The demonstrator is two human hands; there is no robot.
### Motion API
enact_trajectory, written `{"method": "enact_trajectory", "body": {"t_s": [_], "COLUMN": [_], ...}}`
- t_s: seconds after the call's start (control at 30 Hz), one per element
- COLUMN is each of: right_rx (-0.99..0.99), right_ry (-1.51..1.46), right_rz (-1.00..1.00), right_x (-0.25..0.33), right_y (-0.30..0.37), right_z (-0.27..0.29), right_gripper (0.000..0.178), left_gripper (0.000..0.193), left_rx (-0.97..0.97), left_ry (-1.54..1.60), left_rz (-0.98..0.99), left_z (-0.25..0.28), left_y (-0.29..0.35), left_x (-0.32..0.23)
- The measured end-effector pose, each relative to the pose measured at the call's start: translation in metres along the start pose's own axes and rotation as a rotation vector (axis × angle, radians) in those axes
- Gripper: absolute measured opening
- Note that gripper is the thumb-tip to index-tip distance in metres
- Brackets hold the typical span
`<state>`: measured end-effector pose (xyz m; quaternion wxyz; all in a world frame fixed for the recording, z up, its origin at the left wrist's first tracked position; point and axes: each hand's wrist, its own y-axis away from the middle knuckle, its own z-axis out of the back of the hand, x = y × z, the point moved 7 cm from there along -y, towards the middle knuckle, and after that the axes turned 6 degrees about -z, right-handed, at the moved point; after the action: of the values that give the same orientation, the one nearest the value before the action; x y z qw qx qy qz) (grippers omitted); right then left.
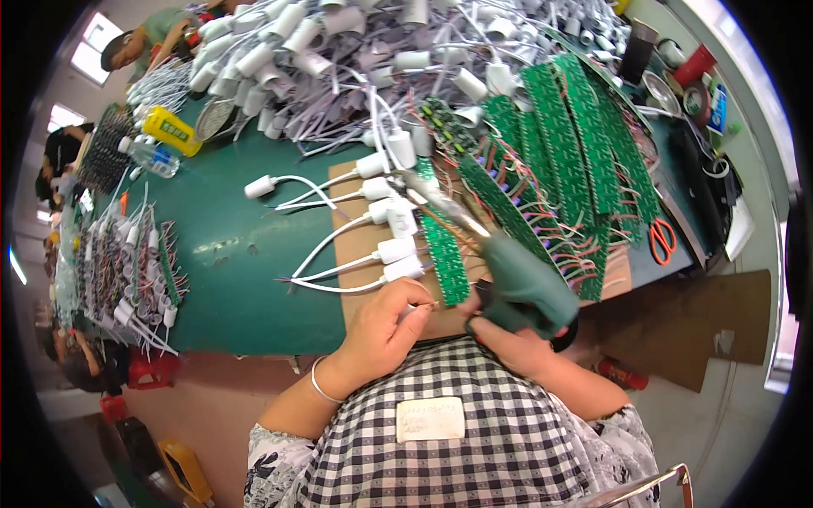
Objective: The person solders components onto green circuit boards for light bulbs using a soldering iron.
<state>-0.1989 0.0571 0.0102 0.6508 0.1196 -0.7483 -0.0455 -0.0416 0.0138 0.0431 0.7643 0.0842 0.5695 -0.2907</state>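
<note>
A yellow plastic bottle (172, 131) with dark printing is on the smooth green worktop (229, 292). The left hand (381, 326) pinches a small white thing (412, 311) in its fingers. Round white plastic sockets (394, 250) lie on brown cardboard (356, 281), beside a thin green circuit strip (444, 258). The right hand's (512, 343) fingers grip a dark green gun-shaped tool (529, 284), its metal nose over the strip.
</note>
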Motion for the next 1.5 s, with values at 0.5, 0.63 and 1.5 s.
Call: {"method": "enact_trajectory", "body": {"t_s": [0.5, 0.63, 1.5], "right_rx": [-0.207, -0.22, -0.188], "right_ry": [-0.059, -0.028, 0.042], "right_rz": [0.063, 0.063, 0.077], "right_x": [-0.006, -0.015, -0.015], "right_y": [0.001, 0.003, 0.002], "right_z": [-0.001, -0.002, 0.005], "right_gripper": [0.02, 0.021, 0.027], "left_gripper": [0.016, 0.014, 0.004], "left_rx": [0.174, 0.184, 0.099], "left_ry": [-0.178, -0.203, -0.038], "left_rz": [-0.058, -0.046, 0.028], "left_z": [-0.023, -0.025, -0.028], "left_y": [-0.012, -0.011, -0.008], "left_x": [-0.014, -0.002, 0.015]}}
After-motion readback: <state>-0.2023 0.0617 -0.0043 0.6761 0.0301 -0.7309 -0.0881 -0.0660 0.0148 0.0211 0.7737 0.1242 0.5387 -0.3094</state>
